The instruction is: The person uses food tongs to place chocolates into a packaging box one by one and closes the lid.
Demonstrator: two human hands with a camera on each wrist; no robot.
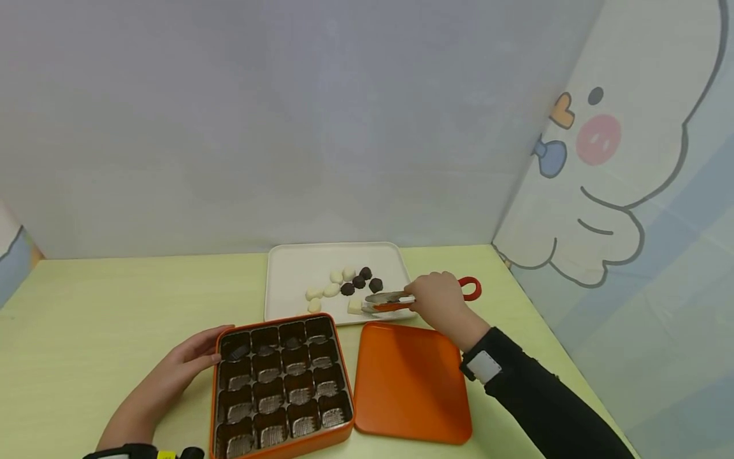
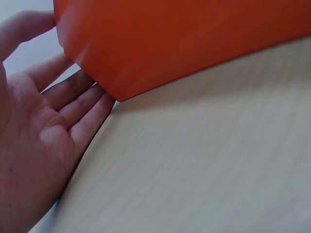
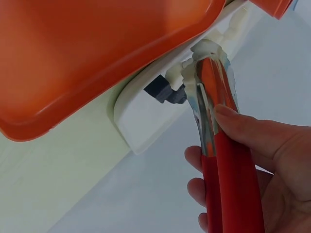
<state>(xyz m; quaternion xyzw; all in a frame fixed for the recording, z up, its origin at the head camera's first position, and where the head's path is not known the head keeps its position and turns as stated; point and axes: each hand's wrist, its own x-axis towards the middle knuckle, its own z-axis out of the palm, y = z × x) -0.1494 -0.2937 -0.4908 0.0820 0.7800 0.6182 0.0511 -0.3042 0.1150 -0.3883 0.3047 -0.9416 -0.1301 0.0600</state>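
Note:
My right hand (image 1: 440, 301) grips red-handled metal tongs (image 3: 218, 141) over the white tray (image 1: 295, 258). The tong tips are at a pale, blocky piece (image 1: 355, 306) near the tray's front edge; whether they pinch it I cannot tell. Several dark pieces (image 1: 347, 289) and several pale pieces (image 1: 331, 291) lie farther back on the tray. My left hand (image 1: 192, 354) touches the far left corner of an orange box (image 2: 180, 43), its fingers fairly straight along the side. Inside the box is a dark divided insert (image 1: 269, 371); its far-left compartment looks darker, its content unclear.
An orange lid (image 1: 410, 382) lies flat right of the box, in front of the tray, below my right forearm. The pale yellow table (image 1: 143, 290) ends at a grey backdrop (image 1: 258, 127) behind and a cartoon-printed panel (image 1: 648, 255) at the right.

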